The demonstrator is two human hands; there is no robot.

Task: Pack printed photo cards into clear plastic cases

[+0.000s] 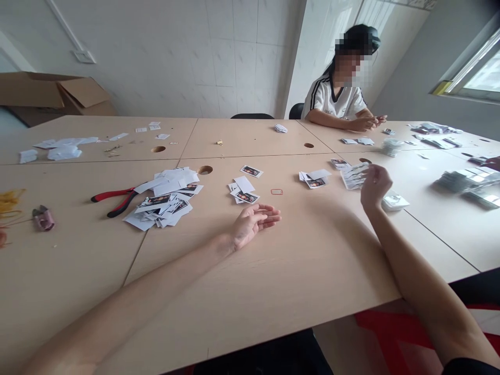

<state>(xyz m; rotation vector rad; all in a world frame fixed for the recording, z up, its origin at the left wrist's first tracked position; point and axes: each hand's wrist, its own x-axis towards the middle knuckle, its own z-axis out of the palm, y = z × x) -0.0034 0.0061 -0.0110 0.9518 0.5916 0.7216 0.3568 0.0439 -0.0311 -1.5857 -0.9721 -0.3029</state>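
Note:
My left hand (255, 224) rests palm up on the table with fingers stretched out and nothing in it. Just beyond it lie a few small printed photo cards (247, 197) and a small red rectangular outline (277, 191). Raised on the right, my right hand (375, 186) has its fingers curled together beside some clear plastic packets (353, 178). What its fingertips pinch, if anything, is hidden. A stack of white cards in clear plastic (394, 201) lies just behind that wrist. Between the hands, farther back, sits another small card pile (314, 178).
Red-and-black-handled pliers (117, 200) lie against a large card pile (164, 200) at left. Near the left edge is a pinkish clip-like object (44, 219). A co-worker (339, 94) sits across the table. Plastic-wrapped stacks (469, 179) stand at right; a cardboard box (54, 94) is behind.

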